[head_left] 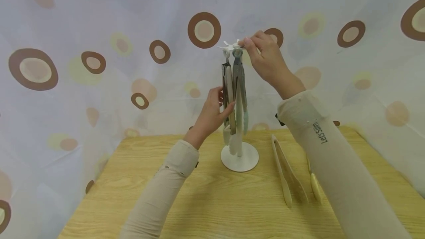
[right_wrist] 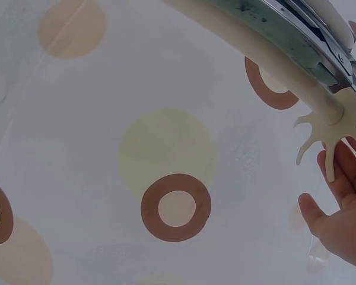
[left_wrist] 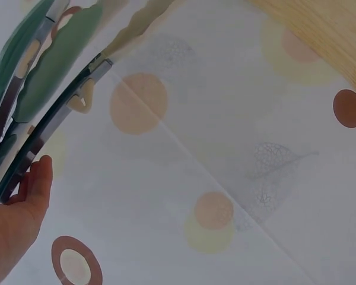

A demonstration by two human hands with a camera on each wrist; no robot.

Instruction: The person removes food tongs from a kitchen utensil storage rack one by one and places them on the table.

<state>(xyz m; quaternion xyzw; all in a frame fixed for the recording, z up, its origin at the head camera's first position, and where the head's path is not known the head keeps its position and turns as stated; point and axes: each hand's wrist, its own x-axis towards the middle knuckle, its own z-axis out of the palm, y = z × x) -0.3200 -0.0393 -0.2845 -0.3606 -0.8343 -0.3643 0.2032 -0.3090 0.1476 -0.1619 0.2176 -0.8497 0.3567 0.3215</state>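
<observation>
Mid-frame, my left hand [head_left: 212,110] holds upright silver-and-beige metal tongs [head_left: 230,80]; I can't tell if my higher right hand [head_left: 267,60] grips the white hooked stand [head_left: 250,159].

Wooden table [head_left: 212,205] bears a white stand [head_left: 249,161], tongs [head_left: 282,180] and perhaps a second pair [head_left: 315,187]

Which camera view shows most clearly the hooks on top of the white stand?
The right wrist view: the hooks appear large there, several spread apart by the right hand. The head view shows them small, atop the stand; the left wrist view does not show them.
</observation>
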